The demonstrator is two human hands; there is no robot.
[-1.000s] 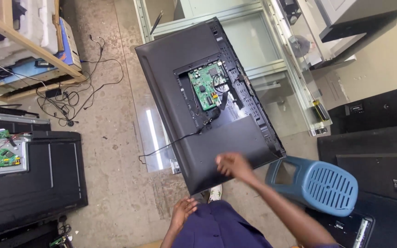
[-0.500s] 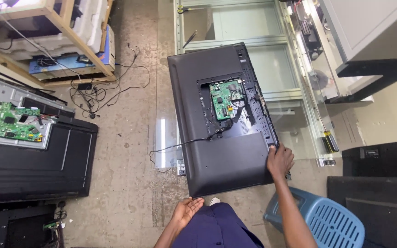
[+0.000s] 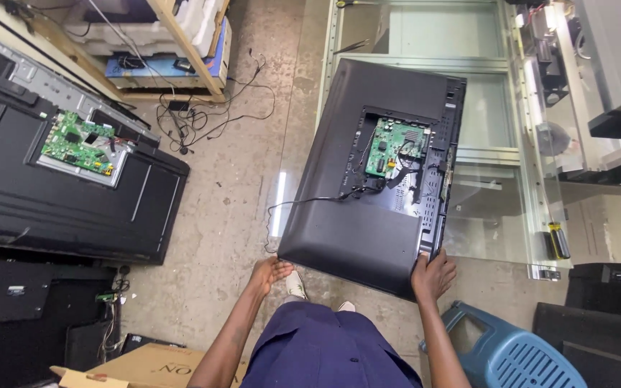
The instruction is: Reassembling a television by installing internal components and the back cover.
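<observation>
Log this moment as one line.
left hand: near corner | right hand: gripping edge | black flat television, back panel open | green circuit board exposed

Television repair workshop: opened sets (image 3: 375, 179), bare circuit boards (image 3: 78, 142), loose cables (image 3: 203, 118).

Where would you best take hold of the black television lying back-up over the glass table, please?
Probably at the two near corners of the television, from the person's side: the left hand and right hand are there already, on plain edges clear of the exposed circuit board and loose cable.
</observation>
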